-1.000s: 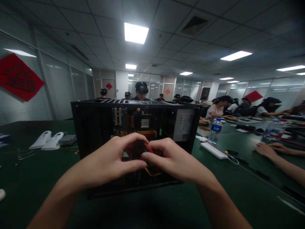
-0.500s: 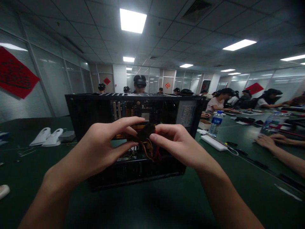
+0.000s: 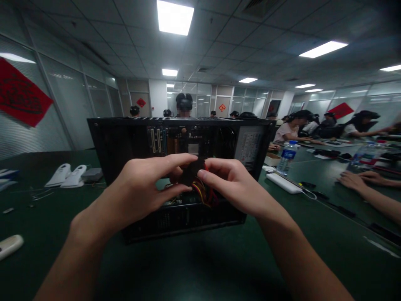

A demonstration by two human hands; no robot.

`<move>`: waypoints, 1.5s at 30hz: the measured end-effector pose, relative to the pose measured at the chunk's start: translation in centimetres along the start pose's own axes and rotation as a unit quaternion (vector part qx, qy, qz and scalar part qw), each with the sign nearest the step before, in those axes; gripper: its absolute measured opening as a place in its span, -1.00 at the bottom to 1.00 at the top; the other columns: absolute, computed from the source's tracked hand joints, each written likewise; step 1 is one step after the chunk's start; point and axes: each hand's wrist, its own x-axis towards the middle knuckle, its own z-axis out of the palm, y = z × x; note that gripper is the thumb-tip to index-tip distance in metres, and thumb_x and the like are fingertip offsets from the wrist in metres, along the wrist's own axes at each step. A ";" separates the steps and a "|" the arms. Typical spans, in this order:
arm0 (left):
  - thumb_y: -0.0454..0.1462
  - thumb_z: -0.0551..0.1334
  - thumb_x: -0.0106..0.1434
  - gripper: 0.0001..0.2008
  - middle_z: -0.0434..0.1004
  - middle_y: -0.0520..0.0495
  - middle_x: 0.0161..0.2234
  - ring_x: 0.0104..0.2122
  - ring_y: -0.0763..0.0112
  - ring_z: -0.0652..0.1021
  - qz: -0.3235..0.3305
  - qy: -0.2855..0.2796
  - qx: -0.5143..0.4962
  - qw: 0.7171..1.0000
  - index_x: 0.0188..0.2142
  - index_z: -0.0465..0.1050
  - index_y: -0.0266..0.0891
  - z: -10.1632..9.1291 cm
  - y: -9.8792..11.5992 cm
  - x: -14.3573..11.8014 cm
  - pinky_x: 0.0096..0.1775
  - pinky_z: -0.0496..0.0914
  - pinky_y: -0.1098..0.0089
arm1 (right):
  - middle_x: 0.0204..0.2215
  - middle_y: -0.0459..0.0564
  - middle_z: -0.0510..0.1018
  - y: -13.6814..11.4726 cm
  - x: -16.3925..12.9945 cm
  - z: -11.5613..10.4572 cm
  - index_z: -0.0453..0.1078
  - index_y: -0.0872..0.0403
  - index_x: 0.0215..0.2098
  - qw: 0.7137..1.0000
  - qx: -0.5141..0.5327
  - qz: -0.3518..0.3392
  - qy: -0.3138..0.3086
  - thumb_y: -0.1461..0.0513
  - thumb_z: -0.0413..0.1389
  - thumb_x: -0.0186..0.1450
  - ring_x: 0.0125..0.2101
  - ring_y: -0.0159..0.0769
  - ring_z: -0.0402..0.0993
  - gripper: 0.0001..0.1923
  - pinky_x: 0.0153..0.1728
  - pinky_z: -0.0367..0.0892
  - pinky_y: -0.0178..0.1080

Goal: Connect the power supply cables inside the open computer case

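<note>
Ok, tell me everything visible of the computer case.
The computer case is a black, metal-looking box standing on the green table, its near side open. Inside, pale slots show at upper left; a grey labelled box sits at upper right, a round dark grille beside it. The left hand and right hand, at a dark part with red and yellow wires, hide much of the middle; whether they touch the case is unclear.

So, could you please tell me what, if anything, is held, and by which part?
A dark piece with coloured wires: the right hand pinches its right edge; whether the left hand grips it is unclear.
</note>
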 end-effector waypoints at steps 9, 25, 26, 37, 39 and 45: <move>-0.16 0.32 0.30 -0.42 0.65 -0.08 -0.14 -0.21 0.32 0.65 -0.036 -0.042 -0.009 0.998 0.28 0.30 -0.14 -0.4 0.3 0.2 -0.11 0.54 0.38 | -0.49 -0.11 0.41 -0.4 -0.3 0.6 0.38 0.12 -0.34 1.000 -0.004 -0.002 -0.013 -0.05 0.15 0.37 -0.49 -0.42 0.32 -0.61 -0.52 0.25 -0.38; -0.15 0.35 0.23 -0.51 0.64 -0.05 -0.19 -0.23 0.29 0.63 -0.025 -0.044 0.017 0.999 0.14 0.39 -0.12 0.1 -0.1 0.3 -0.12 0.52 0.36 | -0.26 -0.03 0.53 -0.3 -0.4 0.7 0.42 0.10 -0.09 0.994 -0.067 -0.028 -0.076 0.08 0.22 0.33 -0.24 -0.24 0.42 -0.71 -0.23 0.38 -0.26; -0.15 0.34 0.23 -0.51 0.64 -0.05 -0.19 -0.23 0.30 0.63 -0.022 -0.044 0.022 0.999 0.14 0.39 -0.12 0.1 -0.1 0.3 -0.13 0.52 0.36 | -0.26 -0.03 0.53 -0.2 -0.4 0.7 0.43 0.10 -0.09 0.994 -0.072 -0.024 -0.078 0.09 0.21 0.34 -0.24 -0.24 0.42 -0.72 -0.23 0.38 -0.25; -0.14 0.37 0.19 -0.51 0.63 -0.04 -0.15 -0.22 0.28 0.63 -0.012 -0.075 -0.004 0.997 0.11 0.41 -0.08 0.5 0.1 0.5 -0.17 0.51 0.37 | -0.34 -0.05 0.53 -0.6 -0.8 0.3 0.45 0.11 -0.07 0.988 -0.111 -0.030 -0.108 0.25 0.15 0.33 -0.28 -0.25 0.42 -0.79 -0.25 0.38 -0.27; -0.14 0.37 0.19 -0.49 0.63 -0.06 -0.10 -0.17 0.25 0.63 -0.009 -0.081 -0.012 0.997 0.13 0.40 -0.06 0.5 0.1 0.5 -0.14 0.52 0.35 | -0.32 -0.06 0.53 -0.6 -0.8 0.4 0.44 0.11 -0.05 0.988 -0.108 -0.031 -0.110 0.28 0.12 0.33 -0.29 -0.27 0.41 -0.77 -0.27 0.37 -0.28; -0.12 0.37 0.19 -0.51 0.63 -0.08 -0.06 -0.14 0.22 0.63 -0.010 -0.076 -0.031 0.997 0.12 0.43 -0.06 0.6 0.1 0.7 -0.08 0.54 0.30 | -0.33 -0.06 0.53 -0.5 -0.7 0.7 0.43 0.13 -0.04 0.989 -0.089 -0.014 -0.113 0.29 0.09 0.34 -0.34 -0.31 0.42 -0.77 -0.31 0.36 -0.30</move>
